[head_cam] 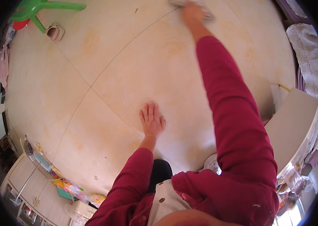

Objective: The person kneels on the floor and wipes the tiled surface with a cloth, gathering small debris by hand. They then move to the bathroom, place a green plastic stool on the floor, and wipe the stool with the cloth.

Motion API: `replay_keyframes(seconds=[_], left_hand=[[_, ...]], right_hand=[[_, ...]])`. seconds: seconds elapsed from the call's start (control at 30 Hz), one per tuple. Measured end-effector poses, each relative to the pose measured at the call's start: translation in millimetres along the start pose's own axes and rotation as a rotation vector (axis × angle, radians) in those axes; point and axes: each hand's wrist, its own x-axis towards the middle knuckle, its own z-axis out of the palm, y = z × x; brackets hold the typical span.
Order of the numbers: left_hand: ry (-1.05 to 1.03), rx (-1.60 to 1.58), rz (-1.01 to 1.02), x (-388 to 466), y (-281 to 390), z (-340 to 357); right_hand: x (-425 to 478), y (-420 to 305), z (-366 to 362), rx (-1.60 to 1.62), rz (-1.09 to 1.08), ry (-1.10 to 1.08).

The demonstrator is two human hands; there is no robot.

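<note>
My left hand (pixel 151 121) lies flat on the cream tiled floor (pixel 136 70), palm down, fingers apart and nothing in it. My right arm stretches far forward. At the top of the view, my right hand (pixel 192 12) presses a pale greyish cloth (pixel 209 15) against the floor. Both hand and cloth are blurred there, and the top frame edge cuts off part of the cloth. Dark tile joints (pixel 91 86) cross to the left of my left hand. My knee in black trousers (pixel 160 172) and a white shoe (pixel 212 163) show below.
A green plastic stool (pixel 32 10) stands at the upper left beside a small pale shoe (pixel 54 32). On the right are a pale cabinet or table (pixel 291 113) and a fleecy cover (pixel 308 53). Pale cupboards (pixel 30 180) and assorted bags (pixel 75 190) line the lower left.
</note>
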Motion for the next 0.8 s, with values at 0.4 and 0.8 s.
replay_keyframes(seconds=[0.4,0.8], left_hand=[[0.024,-0.081,-0.006,-2.6,-4.4,7.0],[0.018,-0.196,-0.032,1.8,0.1,-10.1]], right_hand=[[-233.2,-246.1,-63.6,0.572,-0.880,-0.688],[-114.3,121.2,-51.9,-0.271,0.076,-0.027]])
